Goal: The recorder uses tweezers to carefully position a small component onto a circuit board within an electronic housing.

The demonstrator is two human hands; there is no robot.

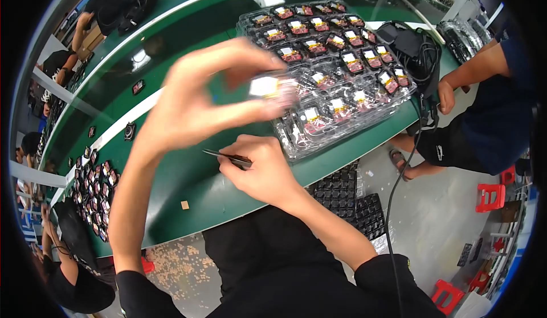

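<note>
Over a green table [213, 195], near a rectangular clear plastic tray [294, 150], the left hand [176, 113] pinches a small, blurred white-labelled piece [265, 87]; the right hand [265, 161] grips a slim metal tool [236, 160]; seemingly mid-handling, the next move calls for steadiness

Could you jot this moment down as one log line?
left hand: pinching white-labelled piece, blurred | right hand: holding thin pointed tool | clear tray: bearing dark pieces | surface: green table

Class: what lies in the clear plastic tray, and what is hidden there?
Small black pieces with white patches lie in rows across the clear plastic tray; glare blurs some. Whatever lies directly beneath them is covered; the left hand hides part of the tray's edge.
</note>
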